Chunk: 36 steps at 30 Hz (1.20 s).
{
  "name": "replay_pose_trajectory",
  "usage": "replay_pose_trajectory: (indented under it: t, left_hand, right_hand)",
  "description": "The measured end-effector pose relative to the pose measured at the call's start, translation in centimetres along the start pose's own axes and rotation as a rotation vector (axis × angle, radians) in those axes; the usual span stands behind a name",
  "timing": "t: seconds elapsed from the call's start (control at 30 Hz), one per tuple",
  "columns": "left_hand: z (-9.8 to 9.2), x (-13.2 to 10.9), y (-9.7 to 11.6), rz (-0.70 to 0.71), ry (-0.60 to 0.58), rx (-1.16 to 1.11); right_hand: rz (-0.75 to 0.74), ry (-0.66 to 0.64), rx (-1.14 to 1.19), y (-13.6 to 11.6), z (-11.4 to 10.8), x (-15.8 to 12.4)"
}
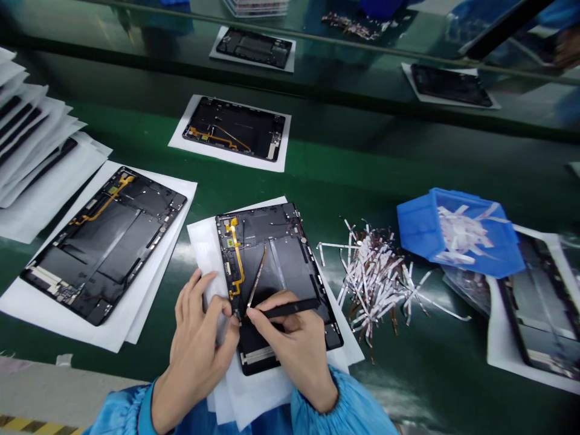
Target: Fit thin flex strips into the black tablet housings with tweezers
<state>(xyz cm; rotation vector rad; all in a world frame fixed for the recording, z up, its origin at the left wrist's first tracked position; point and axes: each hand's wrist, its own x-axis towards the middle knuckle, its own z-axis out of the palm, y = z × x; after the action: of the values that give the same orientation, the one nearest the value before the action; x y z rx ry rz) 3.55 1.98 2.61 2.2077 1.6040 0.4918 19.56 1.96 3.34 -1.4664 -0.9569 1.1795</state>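
An open black tablet frame (pixel 290 254) lies on white paper in front of me, with a yellow flex cable (pixel 235 254) down its left side and a thin brown ribbon strip (pixel 258 272) rising from its lower middle. My right hand (pixel 294 350) is closed around a black pen-like tool (pixel 290 310), its tip at the ribbon's lower end. Beside it, my left hand (pixel 199 338) rests on the frame's lower left edge, thumb and forefinger pinched by the cable's end. Both wrists wear blue sleeves.
A second open frame (pixel 104 241) lies on paper to the left, another (pixel 235 128) further back. Several loose ribbon strips (pixel 380 278) are heaped to the right, beside a tipped blue bin (pixel 421 226). More frames lie at the right edge and along the back shelf.
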Motion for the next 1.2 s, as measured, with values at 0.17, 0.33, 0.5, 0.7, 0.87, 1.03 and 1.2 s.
replay_pose_trajectory:
  t: [0.17, 0.33, 0.5, 0.7, 0.87, 1.03, 1.2]
  left_hand:
    - [0.2, -0.1, -0.1, 0.006, -0.010, 0.020]
    - [0.1, -0.1, -0.1, 0.011, -0.050, 0.026]
    - [-0.3, -0.2, 0.1, -0.013, -0.087, -0.012]
    - [-0.3, -0.5, -0.1, -0.065, -0.030, -0.075]
    - [-1.2, -1.2, -0.8, 0.039, -0.035, -0.168]
    - [-2.3, -3.0, -2.2, 0.073, -0.047, -0.353]
    - [-2.6, -4.4, -3.5, 0.069, -0.165, -0.456]
  right_hand:
    - [0.012, 0.003, 0.013, -0.1, 0.1, 0.1]
    - [-0.001, 0.001, -0.003, 0.0, 0.2, 0.0]
    - [-0.058, -0.002, -0.031, 0.2, 0.1, -0.1]
    - [-0.221, -0.111, -0.008, -0.2, 0.5, -0.8]
    - [-0.432, -0.068, -0.186, -1.2, 0.0, -1.7]
    - [-0.399, -0.094, -0.734, -1.5, 0.6, -2.1]
    - [-0.315, -0.173, -0.974, -0.6, 2.0, -2.2]
